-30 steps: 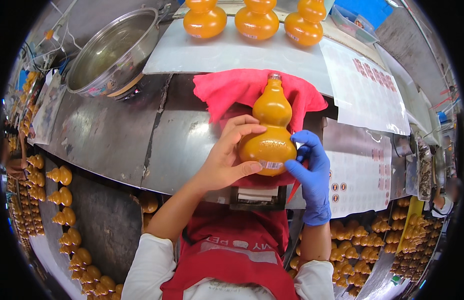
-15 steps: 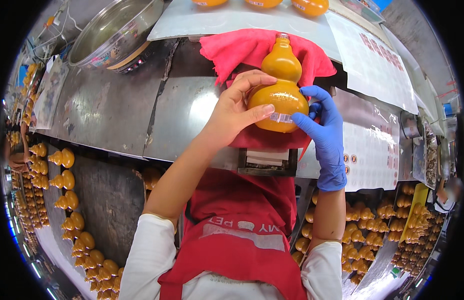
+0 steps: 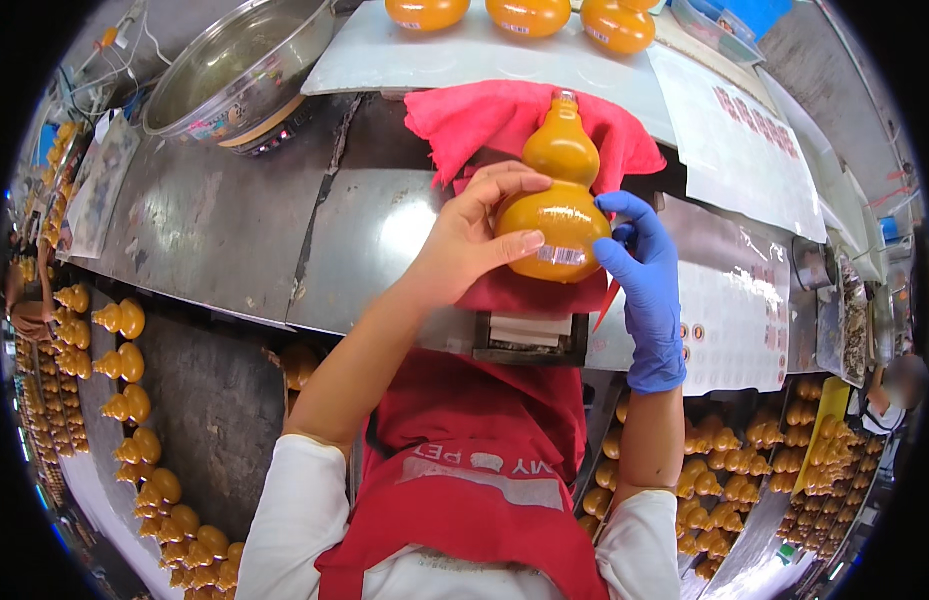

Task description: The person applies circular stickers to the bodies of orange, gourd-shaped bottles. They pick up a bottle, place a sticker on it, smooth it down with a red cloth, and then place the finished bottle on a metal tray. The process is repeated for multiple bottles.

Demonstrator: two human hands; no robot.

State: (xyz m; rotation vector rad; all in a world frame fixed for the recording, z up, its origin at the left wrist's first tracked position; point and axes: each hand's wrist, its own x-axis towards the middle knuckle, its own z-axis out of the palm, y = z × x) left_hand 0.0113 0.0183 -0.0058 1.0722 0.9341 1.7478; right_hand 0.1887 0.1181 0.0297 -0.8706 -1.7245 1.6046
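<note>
An orange gourd-shaped bottle (image 3: 559,195) lies on a red cloth (image 3: 484,125) on the steel worktable (image 3: 224,240), its neck pointing away from me. My left hand (image 3: 474,240), bare, grips the bottle's round lower body from the left. My right hand (image 3: 639,260), in a blue glove, presses against the bottle's right side, fingers by a small white label (image 3: 561,256) stuck low on the bottle. A red apron covers my chest below.
Three more orange gourd bottles (image 3: 529,15) stand on a white sheet at the back. A steel bowl (image 3: 234,65) sits at far left. Sticker sheets (image 3: 729,320) lie to the right. Rows of gourd bottles (image 3: 134,400) fill the floor crates on both sides.
The bottle and both hands sit higher in the picture than a second ago. My right fingers have shifted up along the bottle's side, next to the label.
</note>
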